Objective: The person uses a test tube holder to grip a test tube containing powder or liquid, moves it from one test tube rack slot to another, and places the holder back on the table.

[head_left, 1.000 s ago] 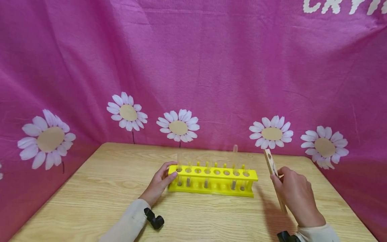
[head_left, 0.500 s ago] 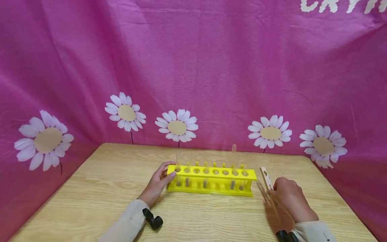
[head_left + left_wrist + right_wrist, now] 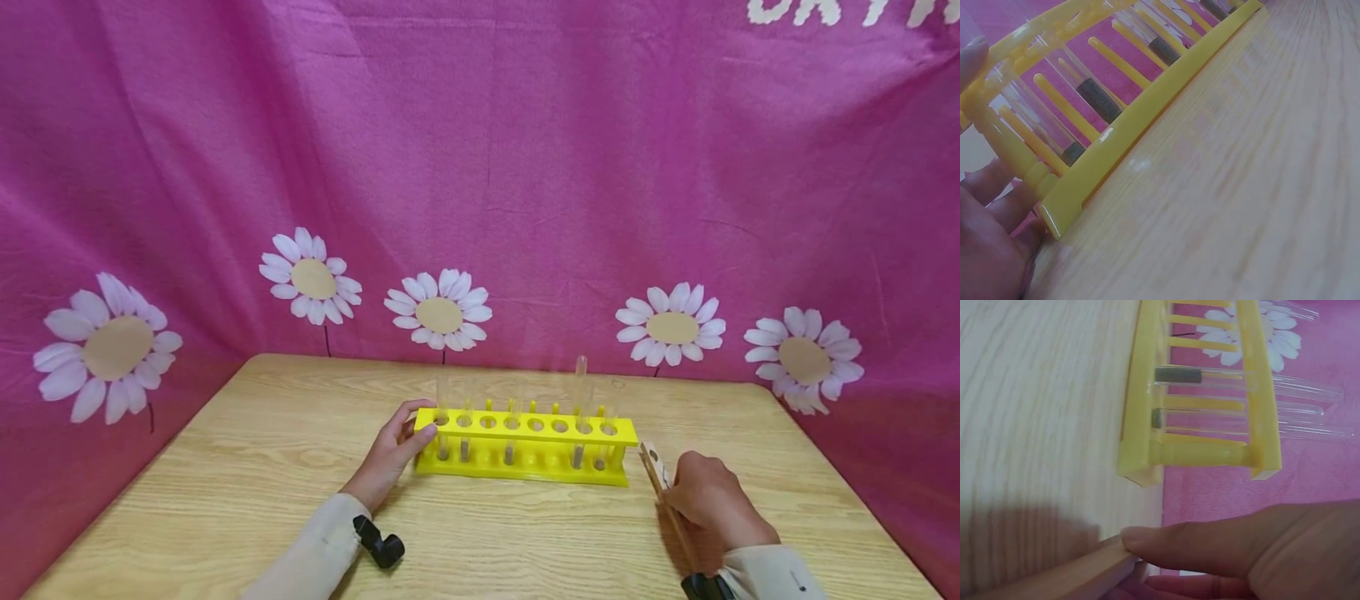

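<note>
A yellow test tube rack (image 3: 517, 477) stands on the table with several clear test tubes (image 3: 510, 454) in it. Dark grey matter shows at the bottom of tubes such as this test tube (image 3: 1099, 100). My left hand (image 3: 392, 454) grips the rack's left end, thumb on the upper bar and fingers behind the end post. Just right of the rack, my right hand (image 3: 716, 496) pinches a wooden test tube holder (image 3: 654, 468) that slants low over the table. In the right wrist view, the thumb presses on the wooden holder (image 3: 1079, 572); the other fingers are partly hidden.
Wooden table (image 3: 300, 433) surface surrounds the rack. A pink cloth (image 3: 525, 183) with printed daisies hangs behind and at both sides. One taller tube with a rounded top (image 3: 581, 367) rises at the rack's back right.
My right hand has lowered the test tube holder toward the table and moved it slightly left, with its tip now beside the rack's right end. My left hand keeps its grip.
</note>
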A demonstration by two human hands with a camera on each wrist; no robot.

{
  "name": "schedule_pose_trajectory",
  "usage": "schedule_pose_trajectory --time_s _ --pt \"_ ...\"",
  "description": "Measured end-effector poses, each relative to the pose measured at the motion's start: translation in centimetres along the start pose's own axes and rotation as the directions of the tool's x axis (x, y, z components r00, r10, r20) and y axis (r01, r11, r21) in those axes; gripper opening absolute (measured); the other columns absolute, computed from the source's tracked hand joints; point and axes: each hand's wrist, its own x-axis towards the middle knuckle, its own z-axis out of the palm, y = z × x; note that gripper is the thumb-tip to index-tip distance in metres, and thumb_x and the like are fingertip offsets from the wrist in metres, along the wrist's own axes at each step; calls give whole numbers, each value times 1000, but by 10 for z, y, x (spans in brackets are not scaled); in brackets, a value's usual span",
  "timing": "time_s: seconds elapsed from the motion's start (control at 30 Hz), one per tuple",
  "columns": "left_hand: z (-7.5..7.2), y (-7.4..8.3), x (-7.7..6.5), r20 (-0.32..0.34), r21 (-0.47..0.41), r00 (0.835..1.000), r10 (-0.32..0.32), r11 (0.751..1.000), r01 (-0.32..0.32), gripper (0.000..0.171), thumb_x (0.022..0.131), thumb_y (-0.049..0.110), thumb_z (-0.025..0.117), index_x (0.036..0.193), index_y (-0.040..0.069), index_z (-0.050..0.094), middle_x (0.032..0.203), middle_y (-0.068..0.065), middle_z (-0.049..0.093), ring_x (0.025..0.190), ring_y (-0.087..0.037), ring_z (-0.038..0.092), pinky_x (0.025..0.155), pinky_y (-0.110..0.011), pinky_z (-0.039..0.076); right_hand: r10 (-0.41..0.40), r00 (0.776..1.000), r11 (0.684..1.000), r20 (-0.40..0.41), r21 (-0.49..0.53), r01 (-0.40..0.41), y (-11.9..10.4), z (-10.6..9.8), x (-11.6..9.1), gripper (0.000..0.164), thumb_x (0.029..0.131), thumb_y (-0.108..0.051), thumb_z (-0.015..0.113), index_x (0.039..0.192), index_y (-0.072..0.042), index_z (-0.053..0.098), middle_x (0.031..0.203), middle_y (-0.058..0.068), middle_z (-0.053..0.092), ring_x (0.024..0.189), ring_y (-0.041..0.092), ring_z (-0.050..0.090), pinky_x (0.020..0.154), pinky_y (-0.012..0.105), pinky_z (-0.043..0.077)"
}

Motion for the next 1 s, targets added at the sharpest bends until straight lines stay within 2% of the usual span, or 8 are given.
schedule_pose_trajectory --time_s 0.13,0.2,0.4,0.6,0.83,0.93,1.0 --pt "-1 0 1 3 -3 1000 3 1000 -3 38 93 38 64 128 29 53 134 -3 50 130 -30 40 111 -49 27 20 999 1000 32 17 -20 0 4 2 18 81 -12 73 76 1 61 64 6 50 58 20 48 53 27 39" --pt "-1 -1 0 4 -4 1000 4 1000 -4 38 93 38 64 128 28 53 134 -3 50 130 -29 40 111 -49 27 11 1000 1000 18 7 -11 1 5 2 19 80 -12 73 74 1 61 63 6 49 57 19 48 52 27 38" --pt "-1 -1 -1 7 -8 1000 6 1000 -6 39 93 38 64 129 28 53 136 -3 49 136 -31 33 113 -50 23 -6 1000 1000 15 -11 7 0 7 1 18 79 -11 72 72 0 60 62 6 50 56 19 48 51 26 39" --pt "-1 0 0 8 -24 1000 -14 1000 15 40 93 38 64 130 29 52 136 -3 48 130 -29 40 111 -48 28 17 999 1000 38 -14 -17 -1 7 2 17 80 -10 71 75 1 60 64 7 50 56 19 49 50 25 40" --pt "-3 1 0 -6 20 999 -46 999 46 43 92 46 62 131 33 51 142 0 43 138 -30 30 113 -51 24 -26 1000 999 -4 -31 26 -2 6 1 18 78 -12 70 71 0 58 61 6 51 54 19 49 49 26 39" --pt "-7 4 0 19 27 999 -31 999 30 44 94 49 57 134 33 48 142 -1 44 135 -28 36 111 -52 28 -31 999 998 -6 -48 31 -4 3 0 23 81 -18 70 71 -1 58 60 5 50 55 18 49 50 27 39" --pt "-11 10 0 49 7 999 3 1000 -4 45 97 48 52 137 28 46 142 -4 44 134 -27 38 110 -53 28 -11 1000 998 3 -56 11 -7 -2 -2 28 86 -24 69 73 -1 58 62 5 50 57 19 49 53 28 40"
